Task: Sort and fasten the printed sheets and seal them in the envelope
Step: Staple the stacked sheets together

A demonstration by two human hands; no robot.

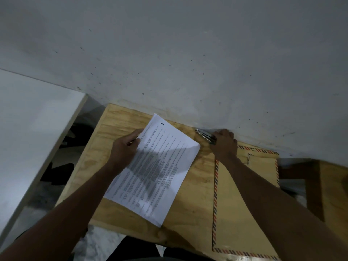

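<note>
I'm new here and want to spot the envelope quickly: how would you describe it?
On the plywood table, look to the right of the printed sheets. The envelope lies flat under the right forearm: brown, with a red-and-dark striped border unlike anything nearby.

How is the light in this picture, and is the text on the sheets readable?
Head view: dim, greyish light; a dark shadow falls across the middle of the printed sheets, whose lines are too small and soft to read; wide-angle bending at the edges curves the table and both forearms.
</note>
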